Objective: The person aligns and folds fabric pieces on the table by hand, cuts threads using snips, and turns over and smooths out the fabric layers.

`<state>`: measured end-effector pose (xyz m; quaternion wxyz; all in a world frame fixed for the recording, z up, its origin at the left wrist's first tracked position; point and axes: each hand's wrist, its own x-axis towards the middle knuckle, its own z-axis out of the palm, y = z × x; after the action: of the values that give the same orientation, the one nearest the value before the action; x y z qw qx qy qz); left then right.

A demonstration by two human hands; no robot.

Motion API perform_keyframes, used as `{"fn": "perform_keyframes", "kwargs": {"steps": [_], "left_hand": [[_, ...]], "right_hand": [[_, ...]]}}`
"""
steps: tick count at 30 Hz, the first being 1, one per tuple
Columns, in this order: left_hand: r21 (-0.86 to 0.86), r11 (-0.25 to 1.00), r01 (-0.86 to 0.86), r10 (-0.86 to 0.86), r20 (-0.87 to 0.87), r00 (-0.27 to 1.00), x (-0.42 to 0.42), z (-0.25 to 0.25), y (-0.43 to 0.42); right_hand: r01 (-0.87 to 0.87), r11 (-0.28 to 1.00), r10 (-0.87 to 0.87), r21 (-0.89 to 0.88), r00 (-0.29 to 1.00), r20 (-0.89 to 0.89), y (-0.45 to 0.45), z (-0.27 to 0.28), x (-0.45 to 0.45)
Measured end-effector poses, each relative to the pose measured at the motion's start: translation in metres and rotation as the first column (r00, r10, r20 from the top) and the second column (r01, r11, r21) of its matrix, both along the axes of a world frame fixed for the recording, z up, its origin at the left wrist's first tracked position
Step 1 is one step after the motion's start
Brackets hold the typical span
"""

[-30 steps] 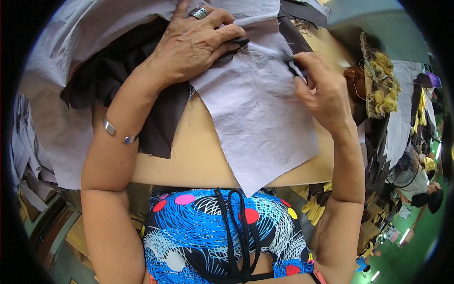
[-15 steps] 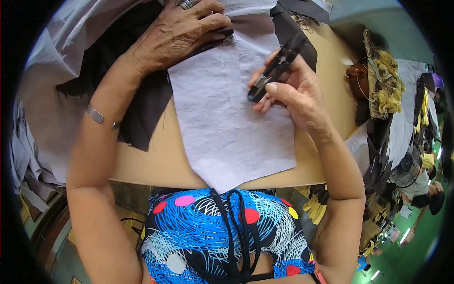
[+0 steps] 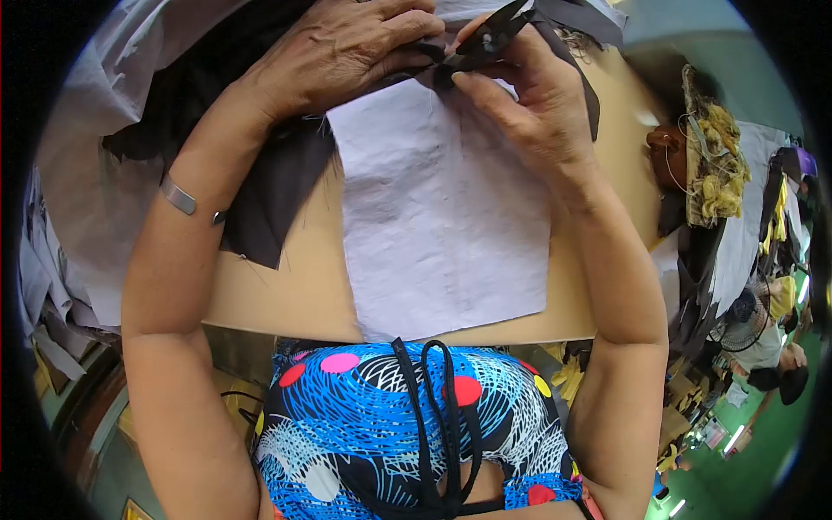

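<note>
A pale lilac-grey piece of cloth (image 3: 446,217) lies on the table, its lower end near the front edge. Dark brown fabric (image 3: 277,186) is spread under and beside my left forearm. My left hand (image 3: 351,56) pinches a dark fabric edge at the top of the pale cloth. Held in my right hand (image 3: 542,95) are black thread snips (image 3: 487,39), their lower end close to my left fingertips. Loose threads hang from the cloth edges. Exactly where the snips touch the fabric is hidden by my fingers.
The tan table (image 3: 286,299) ends just before my body. More pale cloth (image 3: 82,217) drapes over the left side. At right stand a brown object (image 3: 666,156) and a board with yellowish thread scraps (image 3: 718,165). A fan (image 3: 741,316) and a person (image 3: 771,360) are farther off.
My right hand has moved up with the snips, from over the pale cloth to beside my left fingers. The left hand and cloth have shifted slightly right.
</note>
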<state>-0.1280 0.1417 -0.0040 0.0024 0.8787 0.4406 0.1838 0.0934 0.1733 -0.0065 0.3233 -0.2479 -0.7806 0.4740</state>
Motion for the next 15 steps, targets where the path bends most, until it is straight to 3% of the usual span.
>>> {"fn": "perform_keyframes", "kwargs": {"steps": [2,5,8,15], "left_hand": [[0.024,1.0,0.003,-0.003,-0.013,1.0,-0.003,-0.003,0.003],[0.039,0.999,0.005,-0.004,-0.033,0.999,-0.004,-0.003,0.004],[0.017,1.0,-0.004,0.005,-0.043,0.999,-0.004,-0.001,0.004],[-0.057,0.992,-0.111,0.11,-0.015,0.994,0.007,0.003,-0.002]], "right_hand": [[0.019,0.998,-0.019,0.059,1.0,0.0,-0.005,0.0,-0.003],[-0.011,0.968,-0.037,0.249,0.982,0.186,-0.009,0.012,0.001],[-0.022,0.989,-0.006,0.145,0.982,0.189,-0.017,0.012,0.01],[-0.052,0.942,0.026,0.33,0.996,0.081,-0.014,0.0,0.008]]}}
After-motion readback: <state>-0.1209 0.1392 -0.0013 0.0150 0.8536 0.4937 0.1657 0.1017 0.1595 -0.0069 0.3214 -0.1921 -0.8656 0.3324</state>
